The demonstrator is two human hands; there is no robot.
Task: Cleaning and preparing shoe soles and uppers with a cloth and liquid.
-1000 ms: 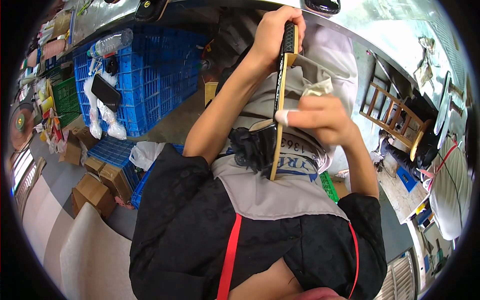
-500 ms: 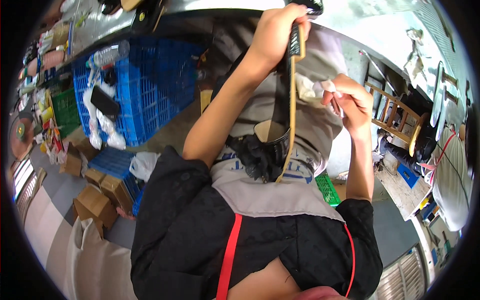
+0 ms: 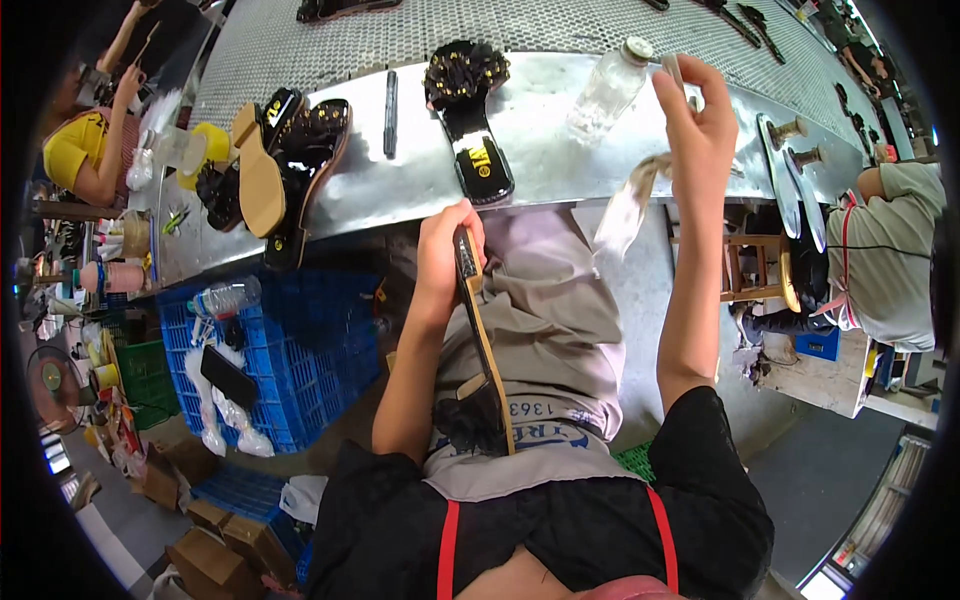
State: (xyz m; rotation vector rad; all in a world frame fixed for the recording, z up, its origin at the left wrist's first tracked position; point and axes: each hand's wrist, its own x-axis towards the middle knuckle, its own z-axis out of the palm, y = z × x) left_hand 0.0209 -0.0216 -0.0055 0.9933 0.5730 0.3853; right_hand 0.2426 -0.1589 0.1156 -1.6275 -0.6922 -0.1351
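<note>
My left hand (image 3: pixel 447 250) grips a black sandal (image 3: pixel 487 360) by its toe end, just in front of the table edge. Its tan-edged sole is seen side-on, and its black ruffled flower (image 3: pixel 470 418) rests near my apron. My right hand (image 3: pixel 700 115) is raised over the metal table (image 3: pixel 350 185), thumb and forefinger closed at a small pale piece (image 3: pixel 673 72). A whitish cloth (image 3: pixel 625 215) hangs from behind that hand's palm; the fingers around it are hidden. Close by stands a clear bottle (image 3: pixel 608 92) with a pale cap.
Another black flower sandal (image 3: pixel 478 150) lies on the table, beside a dark marker pen (image 3: pixel 390 115). More sandals (image 3: pixel 268 185) are grouped at left. A blue crate (image 3: pixel 300 340) stands below, with a phone (image 3: pixel 229 374) on it. Other people (image 3: pixel 885 255) are at both sides.
The view has tilted up, bringing more of the tabletop in. My right hand has risen from beside the sandal, with the cloth, to above the table. The sandal remains in my left hand.
</note>
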